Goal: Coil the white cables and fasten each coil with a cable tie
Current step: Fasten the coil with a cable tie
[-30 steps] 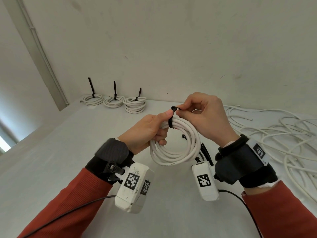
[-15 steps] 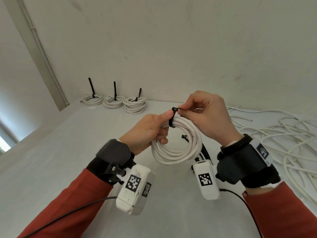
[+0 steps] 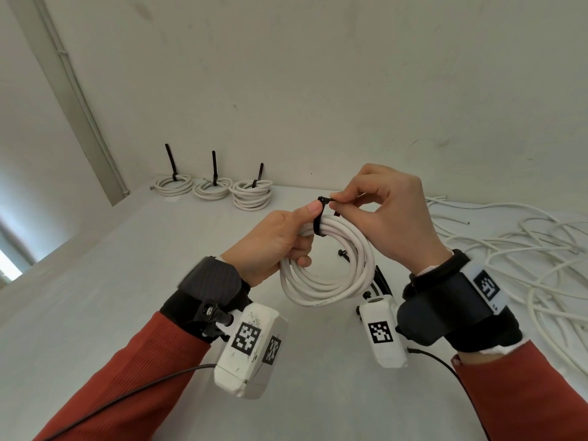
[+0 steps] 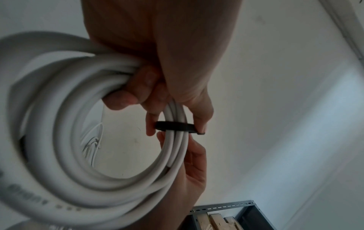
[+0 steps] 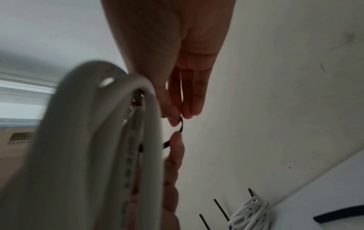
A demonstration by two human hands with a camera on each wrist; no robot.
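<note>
Pinching tie (image 3: 318,224) atop coil (image 3: 361,259): right hand (image 3: 385,218)

Around you: a pale table set against a scuffed white wall, with daylight coming in on your left.

Your table (image 3: 95,313) is a plain light-grey surface that runs back to a white wall (image 3: 318,74) carrying a few small dark marks. At your far left a pale vertical strip (image 3: 73,100) with a thin pipe along it slants down the wall to the table's back corner. Beyond the table's left edge, a window (image 3: 8,265) shows as a bright patch. Your left wrist view catches a grey perforated metal shelf (image 4: 222,206) low down, holding pale blocks too blurred to name. Your right wrist view shows a brown cardboard box (image 5: 15,149) below the window frame.
</note>
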